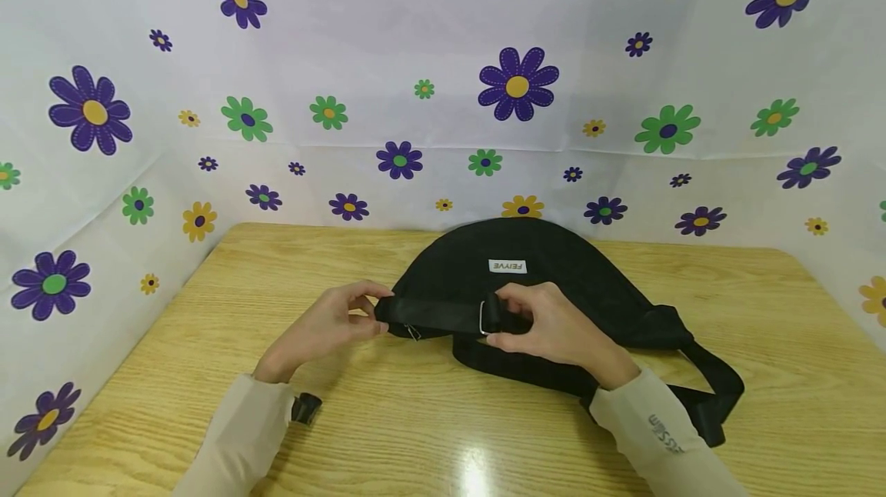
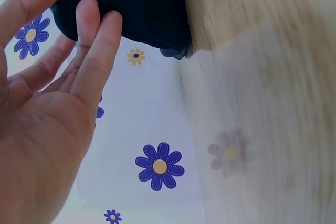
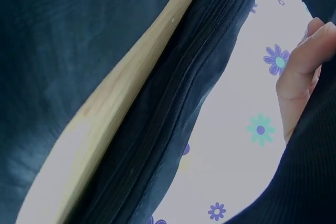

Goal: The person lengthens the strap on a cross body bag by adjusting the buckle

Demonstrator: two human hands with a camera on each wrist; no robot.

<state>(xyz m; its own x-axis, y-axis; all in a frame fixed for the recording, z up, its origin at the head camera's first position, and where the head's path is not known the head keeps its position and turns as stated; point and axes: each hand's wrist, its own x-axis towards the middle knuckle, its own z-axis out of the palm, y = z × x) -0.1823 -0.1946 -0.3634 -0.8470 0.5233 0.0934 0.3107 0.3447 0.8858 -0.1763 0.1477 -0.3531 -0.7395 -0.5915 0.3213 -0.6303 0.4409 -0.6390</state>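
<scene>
A black waist bag (image 1: 540,258) with a small white label (image 1: 507,266) lies on the wooden table. My left hand (image 1: 342,318) pinches the left end of its black strap (image 1: 436,314), thumb below and fingers above. In the left wrist view, the left fingers (image 2: 100,45) are against the dark fabric. My right hand (image 1: 554,324) grips the strap beside a metal slider (image 1: 483,318). The strap is stretched between both hands, across the bag's front edge. In the right wrist view, strap webbing partly hides the right hand (image 3: 304,77), and a zipper (image 3: 178,77) runs alongside.
The rest of the strap (image 1: 720,381) loops out over the table (image 1: 388,435) to the right. A small black piece (image 1: 305,408) shows beside the left sleeve. Behind stands a white cloth (image 1: 429,20) printed with flowers.
</scene>
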